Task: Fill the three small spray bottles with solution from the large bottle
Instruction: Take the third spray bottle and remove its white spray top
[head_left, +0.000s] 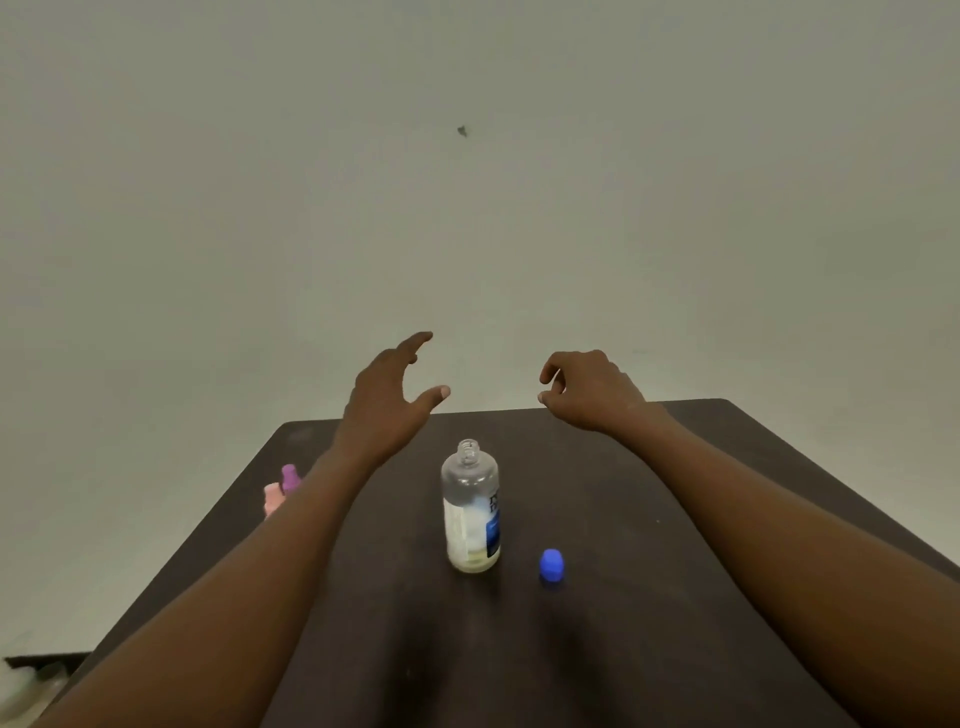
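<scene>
The large clear bottle (470, 512) stands upright and uncapped in the middle of the dark table (597, 649), with a little liquid at its bottom. Its blue cap (551, 564) lies on the table to its right. At the table's left edge, a purple-topped small bottle (290, 478) and a pink one (272, 497) peek out from behind my left forearm. My left hand (387, 397) hovers beyond the large bottle, fingers spread, holding nothing. My right hand (587, 389) hovers at the far edge, fingers loosely curled and empty.
A plain pale wall fills the view behind the table, with a small dark mark (462, 131) on it. Something pale and blurry lies on the floor (26, 686) at the bottom left. Both forearms stretch across the tabletop.
</scene>
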